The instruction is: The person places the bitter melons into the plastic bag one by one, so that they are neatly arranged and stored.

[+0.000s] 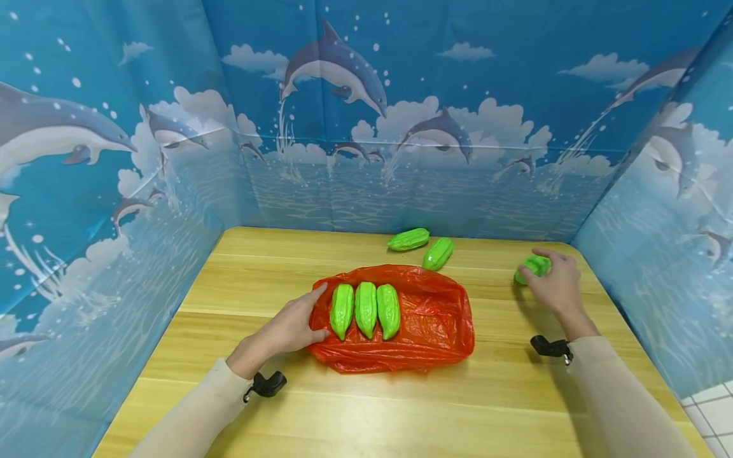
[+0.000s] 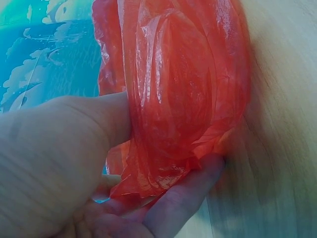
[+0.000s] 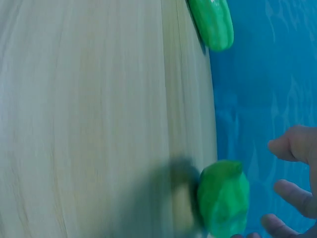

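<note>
My left hand [image 1: 289,324] grips the left end of a red plastic bag [image 1: 432,318], which is spread into a shallow oblong shape. In the left wrist view, the thumb and fingers bend round the crinkled bag [image 2: 173,89]. Inside the bag's left half, three glossy green ribbed fruits [image 1: 366,310], shaped like star fruit, lie side by side. At the right rear of the table, my right hand [image 1: 558,289] hovers by another green fruit [image 1: 534,268]. Its fingers [image 3: 292,198] are spread apart beside the fruit [image 3: 224,201] in the right wrist view.
Two more green fruits [image 1: 409,239] [image 1: 438,254] lie behind the bag near the table's back edge. Curtains with dolphin prints [image 1: 366,184] stand along the back and both sides of the wooden table [image 1: 366,420].
</note>
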The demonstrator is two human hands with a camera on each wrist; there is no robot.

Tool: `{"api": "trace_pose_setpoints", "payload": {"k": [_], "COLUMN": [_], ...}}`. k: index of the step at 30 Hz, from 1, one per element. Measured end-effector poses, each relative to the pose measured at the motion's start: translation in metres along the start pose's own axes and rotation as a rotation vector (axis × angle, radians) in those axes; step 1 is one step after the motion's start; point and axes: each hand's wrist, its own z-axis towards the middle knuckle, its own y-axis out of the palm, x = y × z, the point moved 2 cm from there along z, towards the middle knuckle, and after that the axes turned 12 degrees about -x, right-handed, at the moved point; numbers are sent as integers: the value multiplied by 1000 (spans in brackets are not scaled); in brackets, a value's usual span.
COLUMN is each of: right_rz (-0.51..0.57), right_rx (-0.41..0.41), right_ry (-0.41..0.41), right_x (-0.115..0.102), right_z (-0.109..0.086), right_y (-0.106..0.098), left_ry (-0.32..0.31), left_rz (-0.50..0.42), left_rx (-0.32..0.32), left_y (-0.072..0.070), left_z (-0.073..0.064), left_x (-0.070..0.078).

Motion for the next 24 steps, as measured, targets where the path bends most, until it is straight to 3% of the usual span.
{"api": "trace_pose_setpoints", "payload": {"k": [7, 13, 24], "right_rz": [51, 142, 198], "right_rx": [-58, -106, -158], "right_ry": [81, 87, 98], "right_x": [20, 36, 40], "right_z": [7, 13, 19], "right_y": [-6, -8, -8], "left_ry": [9, 5, 1], "left_rz": [-2, -9, 2], "left_rx": [1, -2, -4], "left_y": [0, 1, 1], "left_z": [0, 1, 1], "left_x": [0, 1, 0]}}
